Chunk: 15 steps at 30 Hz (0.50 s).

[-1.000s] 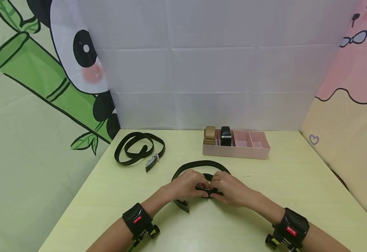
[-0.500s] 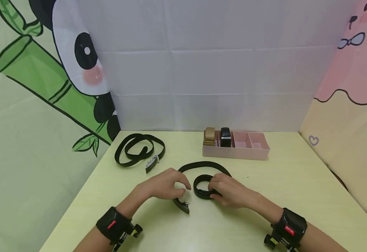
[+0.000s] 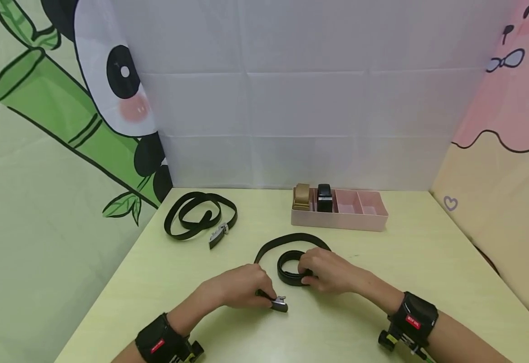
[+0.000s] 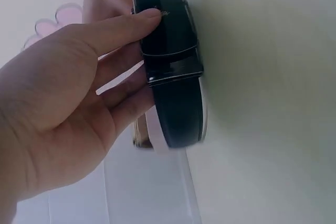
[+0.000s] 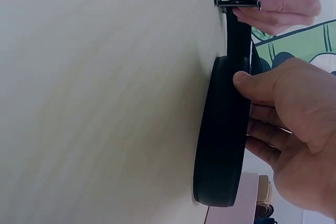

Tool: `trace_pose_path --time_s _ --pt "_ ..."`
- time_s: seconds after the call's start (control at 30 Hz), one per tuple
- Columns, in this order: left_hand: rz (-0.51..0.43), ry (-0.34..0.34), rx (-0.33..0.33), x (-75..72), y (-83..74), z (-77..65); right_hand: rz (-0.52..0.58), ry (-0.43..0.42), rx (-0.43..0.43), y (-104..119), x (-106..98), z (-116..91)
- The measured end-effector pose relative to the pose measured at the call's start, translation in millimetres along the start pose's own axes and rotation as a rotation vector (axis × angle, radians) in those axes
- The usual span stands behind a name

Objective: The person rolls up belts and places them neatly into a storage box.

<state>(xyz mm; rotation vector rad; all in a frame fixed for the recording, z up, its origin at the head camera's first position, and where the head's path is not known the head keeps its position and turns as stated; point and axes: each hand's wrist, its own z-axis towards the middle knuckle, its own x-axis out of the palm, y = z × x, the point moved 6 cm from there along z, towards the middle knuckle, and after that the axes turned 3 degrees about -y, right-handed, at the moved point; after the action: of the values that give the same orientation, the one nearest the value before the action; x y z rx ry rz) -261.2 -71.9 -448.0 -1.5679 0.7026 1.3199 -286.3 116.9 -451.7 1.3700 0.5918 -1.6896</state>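
Note:
My left hand (image 3: pixel 241 287) pinches the dark metal buckle (image 3: pixel 280 304) of a black belt, thumb on its glossy face in the left wrist view. The belt's strap (image 3: pixel 269 245) arcs behind both hands across the table. Its other end is wound into a round coil (image 3: pixel 286 278) standing on edge. My right hand (image 3: pixel 330 271) holds the right side of this coil, thumb outside and fingers inside. In the right wrist view the coil (image 5: pixel 220 135) stands close to the table, with the left hand and buckle beyond it.
A second black belt (image 3: pixel 171 221) lies loosely looped at the back left, its silver buckle (image 3: pixel 219 235) towards me. At the back stands a pink divided box (image 3: pixel 337 219) holding a rolled tan belt (image 3: pixel 301 197) and a rolled black belt (image 3: pixel 325 198). Fabric walls surround the table.
My left hand let go of the coil, moved left, then took hold of the buckle and swung it slightly right. My right hand has stayed on the coil.

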Motion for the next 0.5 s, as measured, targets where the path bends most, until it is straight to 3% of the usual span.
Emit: trace_pose_path --time_s 0.17,0.27,0.4,0.5 --pt "0.133 -0.052 0.064 11.3 -34.4 25.1 0.071 0.023 0.02 -6 0 7" --pt "0.159 -0.066 0.095 13.9 -42.6 34.0 0.096 0.024 0.02 -8 0 8" --pt "0.064 -0.077 0.062 1.7 -24.3 30.2 0.105 0.016 -0.001 -7 1 10" --pt "-0.007 -0.187 -0.013 -15.2 5.5 24.6 0.108 0.021 0.007 -7 1 9"
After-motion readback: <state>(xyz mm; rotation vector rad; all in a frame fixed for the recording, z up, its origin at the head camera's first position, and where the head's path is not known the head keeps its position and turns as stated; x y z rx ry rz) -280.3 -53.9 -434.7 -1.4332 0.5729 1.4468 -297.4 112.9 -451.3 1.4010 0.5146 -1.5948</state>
